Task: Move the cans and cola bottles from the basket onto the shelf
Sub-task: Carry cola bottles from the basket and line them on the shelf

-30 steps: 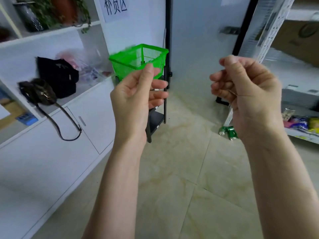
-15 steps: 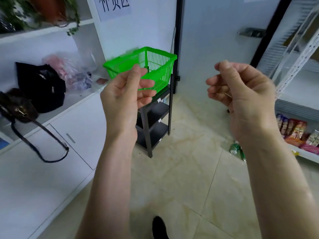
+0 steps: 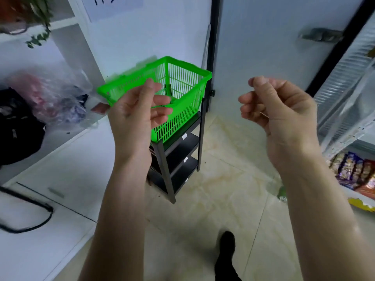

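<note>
Up front, both bare hands are raised in mid-air with nothing in them: the left hand (image 3: 138, 116) has its fingers loosely curled and thumb up, and the right hand (image 3: 284, 112) is half closed, fingers bent toward the palm around empty air. Behind the left hand, a bright green slatted plastic basket (image 3: 182, 94) sits on the top level of a narrow black metal rack (image 3: 178, 159) standing against the far wall; the hand hides part of its near rim, and whether it holds anything cannot be told from here. At the right, a white perforated metal shelf (image 3: 345, 88) rises, with colourful snack packets (image 3: 357, 171) on its low tier. On the beige tiled floor (image 3: 223, 189) near that shelf lies a blurred green can (image 3: 282, 193), partly hidden by the right forearm. At the left, a white cabinet counter (image 3: 67, 163) carries a black bag (image 3: 18, 128) and a crumpled clear plastic bag (image 3: 54, 96). A black shoe (image 3: 227, 246) shows near the bottom edge.
</note>
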